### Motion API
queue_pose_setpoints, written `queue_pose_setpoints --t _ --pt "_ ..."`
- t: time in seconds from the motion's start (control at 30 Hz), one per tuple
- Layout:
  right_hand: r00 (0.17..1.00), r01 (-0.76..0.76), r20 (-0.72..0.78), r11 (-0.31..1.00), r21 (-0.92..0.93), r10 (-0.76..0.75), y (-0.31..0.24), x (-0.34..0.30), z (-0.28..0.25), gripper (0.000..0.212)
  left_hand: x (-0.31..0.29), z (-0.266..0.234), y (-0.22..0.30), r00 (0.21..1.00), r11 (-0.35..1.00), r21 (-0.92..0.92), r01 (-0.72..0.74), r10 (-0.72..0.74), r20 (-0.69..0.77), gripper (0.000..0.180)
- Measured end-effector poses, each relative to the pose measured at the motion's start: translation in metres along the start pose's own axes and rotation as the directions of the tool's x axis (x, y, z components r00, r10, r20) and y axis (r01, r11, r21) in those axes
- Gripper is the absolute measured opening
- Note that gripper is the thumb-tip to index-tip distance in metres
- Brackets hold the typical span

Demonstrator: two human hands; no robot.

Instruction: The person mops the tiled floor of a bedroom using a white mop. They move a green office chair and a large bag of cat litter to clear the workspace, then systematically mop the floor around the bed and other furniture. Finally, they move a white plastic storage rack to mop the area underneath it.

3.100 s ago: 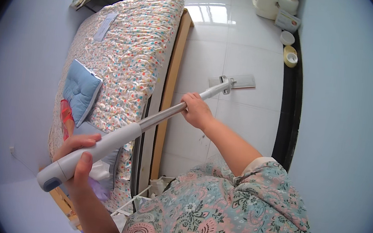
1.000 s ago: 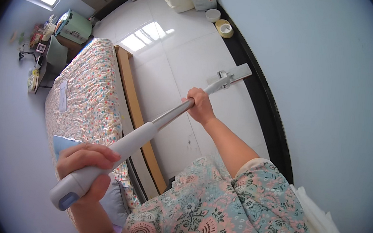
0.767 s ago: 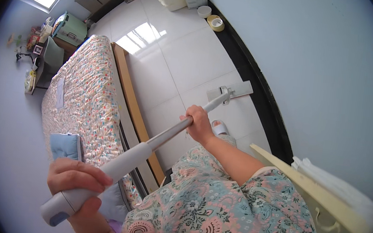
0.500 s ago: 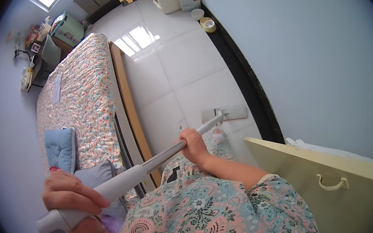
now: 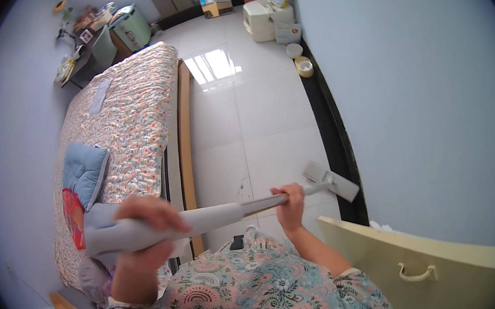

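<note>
A grey flat mop [image 5: 215,219] runs slantwise across the view, from my body at lower left to the floor on the right. My left hand [image 5: 152,212], a little blurred, is wrapped round its thick upper handle. Farther down, my right hand [image 5: 291,207] is closed round the thinner pole. The mop's rectangular head [image 5: 344,187] lies on the pale tiled floor [image 5: 274,136], its right end at the black skirting along the wall.
A bed [image 5: 137,105] with a patterned quilt, a blue cushion [image 5: 84,166] and a red item [image 5: 73,220] fills the left. A cream door [image 5: 380,273] with a handle stands at right. Bowls [image 5: 303,67] and a white box [image 5: 263,19] sit along the far wall.
The mop head has moved right, up to the skirting. Both hands have shifted right with the handle, the left one also upward. The view has turned, so the bed and far objects sit farther right.
</note>
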State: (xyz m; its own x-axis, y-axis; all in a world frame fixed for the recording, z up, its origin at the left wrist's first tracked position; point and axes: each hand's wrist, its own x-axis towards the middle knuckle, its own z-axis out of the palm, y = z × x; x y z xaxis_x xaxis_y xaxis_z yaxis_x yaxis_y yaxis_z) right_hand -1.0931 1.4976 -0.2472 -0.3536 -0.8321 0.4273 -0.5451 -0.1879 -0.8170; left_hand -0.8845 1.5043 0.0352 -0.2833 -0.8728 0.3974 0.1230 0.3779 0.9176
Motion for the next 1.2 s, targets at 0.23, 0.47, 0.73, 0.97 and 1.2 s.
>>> queue_pose_setpoints --t 0.23,0.47,0.73,0.97,1.2 --pt "0.980 -0.070 0.186 0.997 -0.020 0.072 0.026 -0.010 -0.007 0.020 0.000 0.015 -0.005 0.986 0.986 0.119 0.118 -0.130 0.104 0.008" --pt "0.836 -0.046 0.544 0.980 0.195 -0.069 -0.034 -0.013 0.038 0.024 -0.028 -0.013 0.050 0.950 0.964 0.205 0.168 -0.103 -0.296 0.017" --pt "0.604 0.010 0.723 0.910 0.414 -0.335 -0.072 -0.002 0.076 0.023 -0.099 0.009 0.092 0.805 0.889 0.419 0.181 0.111 -0.583 0.021" --pt "0.516 0.127 0.801 0.951 0.281 -0.305 -0.021 0.029 0.171 0.018 -0.108 0.035 0.005 0.701 0.840 0.416 0.347 0.062 -0.710 0.014" --pt "0.403 0.175 0.864 0.952 0.251 -0.302 -0.026 0.005 0.170 0.020 -0.115 0.051 0.002 0.684 0.751 0.403 0.523 -0.087 -0.725 0.016"
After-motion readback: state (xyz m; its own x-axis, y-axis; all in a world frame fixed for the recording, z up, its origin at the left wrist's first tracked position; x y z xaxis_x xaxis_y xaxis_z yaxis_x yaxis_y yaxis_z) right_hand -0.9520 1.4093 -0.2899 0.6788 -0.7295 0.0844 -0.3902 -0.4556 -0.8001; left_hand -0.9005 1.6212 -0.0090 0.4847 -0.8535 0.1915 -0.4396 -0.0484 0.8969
